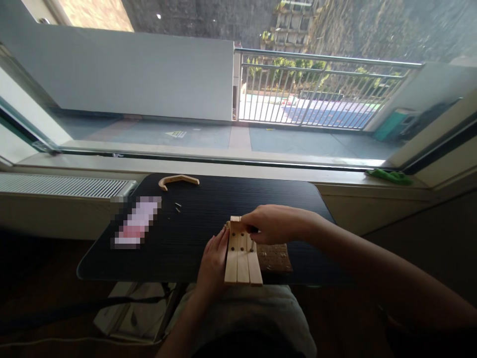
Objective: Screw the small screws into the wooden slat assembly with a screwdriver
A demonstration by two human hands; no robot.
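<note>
Currently gripping wooden slats (237,268) in left hand (214,258), screwdriver (252,244) in right hand (263,224); apparently working fifth screw (251,250) beside four seated screws (242,248), leaving loose screws (178,205) left of slats.

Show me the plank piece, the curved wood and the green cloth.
Plank piece (242,259), head view: middle plank.
Curved wood (181,178), head view: middle of arc.
Green cloth (389,176), head view: its middle.

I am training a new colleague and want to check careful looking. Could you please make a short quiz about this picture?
1. True or false: the left hand is against the side of the slatted wooden piece.
2. Complete: the tool with a thin metal shaft is in the ___ hand.
3. Where does the green cloth lie?

Key: 1. True. 2. Right (the right hand). 3. On the windowsill.
</note>
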